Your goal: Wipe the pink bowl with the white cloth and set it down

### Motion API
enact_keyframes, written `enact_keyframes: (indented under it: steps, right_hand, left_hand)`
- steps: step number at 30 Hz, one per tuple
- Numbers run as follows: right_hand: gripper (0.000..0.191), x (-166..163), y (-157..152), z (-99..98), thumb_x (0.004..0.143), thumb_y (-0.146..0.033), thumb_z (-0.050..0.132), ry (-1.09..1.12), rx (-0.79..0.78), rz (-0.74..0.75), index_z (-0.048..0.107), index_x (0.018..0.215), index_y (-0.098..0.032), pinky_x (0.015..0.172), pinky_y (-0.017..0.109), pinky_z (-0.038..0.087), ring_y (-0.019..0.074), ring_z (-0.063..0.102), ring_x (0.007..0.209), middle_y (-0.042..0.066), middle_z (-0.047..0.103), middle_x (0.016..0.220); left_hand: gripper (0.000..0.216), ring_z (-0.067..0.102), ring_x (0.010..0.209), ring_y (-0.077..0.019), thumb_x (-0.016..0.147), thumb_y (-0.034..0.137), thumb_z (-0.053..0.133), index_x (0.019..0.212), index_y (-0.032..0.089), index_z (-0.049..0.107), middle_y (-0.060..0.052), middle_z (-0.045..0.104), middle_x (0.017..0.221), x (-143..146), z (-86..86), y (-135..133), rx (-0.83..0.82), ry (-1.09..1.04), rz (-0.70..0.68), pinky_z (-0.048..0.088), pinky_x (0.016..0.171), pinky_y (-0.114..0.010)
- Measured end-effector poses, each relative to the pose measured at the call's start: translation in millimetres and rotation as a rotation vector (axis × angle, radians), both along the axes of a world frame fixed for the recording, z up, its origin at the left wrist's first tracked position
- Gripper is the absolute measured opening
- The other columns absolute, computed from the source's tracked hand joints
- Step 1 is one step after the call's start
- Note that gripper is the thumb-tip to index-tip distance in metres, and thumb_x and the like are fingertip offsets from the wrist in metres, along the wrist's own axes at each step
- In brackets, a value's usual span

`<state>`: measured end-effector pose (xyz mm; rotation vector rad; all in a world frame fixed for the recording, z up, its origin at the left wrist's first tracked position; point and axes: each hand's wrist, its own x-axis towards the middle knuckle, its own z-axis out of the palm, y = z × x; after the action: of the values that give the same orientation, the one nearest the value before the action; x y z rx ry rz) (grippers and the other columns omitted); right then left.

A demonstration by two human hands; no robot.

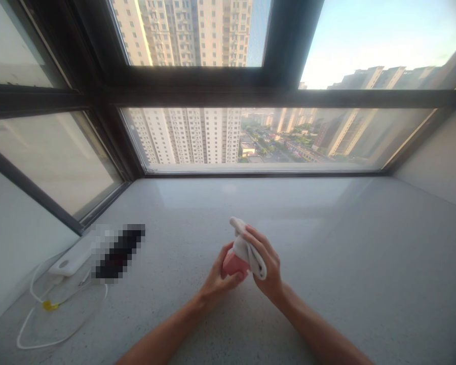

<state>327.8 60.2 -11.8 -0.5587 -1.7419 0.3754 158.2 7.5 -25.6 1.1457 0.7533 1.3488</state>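
Head view: looking down on one pale, speckled windowsill (345,284), with two bare hands close together near its middle. Holding one pink object (234,264) in the left hand (215,280), with fingers clamped on it, one thumb across the near side and at least one finger along the far side. Too much covered to tell exactly what kind of object. Gripping one white cloth (244,249) in the right hand (271,268), with fingers closed over it, bunched and folded, against the upper right of the pink object; right thumb out of sight. Cannot tell whether resting on the sill or held just above it. Farther left on the sill, well apart from both hands: one white, box-shaped device (70,261) with one round grey spot, and, just beside it, one dark item (119,253) blurred into squares, impossible to identify. Trailing nearby in loops, white cable (57,344), too overlapped to count by strands, with one yellow tie (50,305) around it. Beyond the sill, dark window frame (213,95) around five visible panes, counted as two at the left and three ahead. Through the glass, several high-rise buildings (190,134), low roofs and green trees.
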Motion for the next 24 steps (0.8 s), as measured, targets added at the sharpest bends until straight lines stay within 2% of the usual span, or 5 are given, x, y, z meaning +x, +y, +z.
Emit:
enact_keyframes:
  steps: [5, 11, 15, 20, 24]
  right_hand:
    - [0.049, 2, -2, 6.0, 0.110, -0.033, 0.064, -0.081, 0.149, -0.017, 0.064, 0.158, -0.028, 0.119, 0.059, 0.059, 0.0377, 0.061, 0.151, 0.017, 0.068, 0.156]
    - [0.032, -20, 0, 12.5, 0.108, -0.035, 0.064, 0.207, -0.398, 0.219, 0.076, 0.137, -0.029, 0.107, 0.049, 0.066, 0.0314, 0.079, 0.126, 0.011, 0.079, 0.141]
    - [0.027, -28, 0, 14.2, 0.107, -0.038, 0.063, 0.258, -0.534, 0.324, 0.080, 0.127, -0.028, 0.102, 0.047, 0.068, 0.0327, 0.080, 0.124, 0.010, 0.081, 0.138]
    - [0.041, -15, 3, -7.4, 0.104, -0.027, 0.067, 0.267, -0.278, -0.003, 0.071, 0.145, -0.028, 0.100, 0.048, 0.069, 0.0321, 0.078, 0.126, 0.014, 0.077, 0.143]
    - [0.052, -1, 6, -9.9, 0.105, -0.018, 0.061, 0.161, 0.048, -0.271, 0.064, 0.155, -0.030, 0.115, 0.057, 0.061, 0.0343, 0.066, 0.145, 0.015, 0.066, 0.155]
  left_hand:
    - [0.062, 0.065, 0.085, -0.0224, 0.077, 0.055, 0.095, 0.124, 0.023, 0.071, -0.005, 0.072, 0.100, 1, 1.3, 3, 0.031, -0.002, 0.041, 0.056, 0.076, -0.033]
    - [0.081, 0.064, 0.077, -0.0181, 0.078, 0.067, 0.090, 0.139, 0.021, 0.062, -0.007, 0.070, 0.104, -9, -3.2, 2, 0.022, 0.030, 0.079, 0.049, 0.062, -0.025]
    - [0.082, 0.067, 0.083, -0.0203, 0.079, 0.068, 0.090, 0.140, 0.021, 0.063, -0.008, 0.070, 0.106, -9, -1.3, 2, -0.001, 0.018, 0.095, 0.056, 0.071, -0.030]
    - [0.089, 0.070, 0.103, -0.0268, 0.080, 0.069, 0.091, 0.151, 0.027, 0.056, -0.014, 0.068, 0.136, -3, -5.6, 9, -0.040, -0.061, 0.066, 0.065, 0.082, -0.038]
    - [0.076, 0.076, 0.087, -0.0271, 0.086, 0.080, 0.078, 0.125, 0.016, 0.071, -0.017, 0.077, 0.108, -1, -11.9, 14, -0.175, -0.047, -0.119, 0.062, 0.071, -0.037]
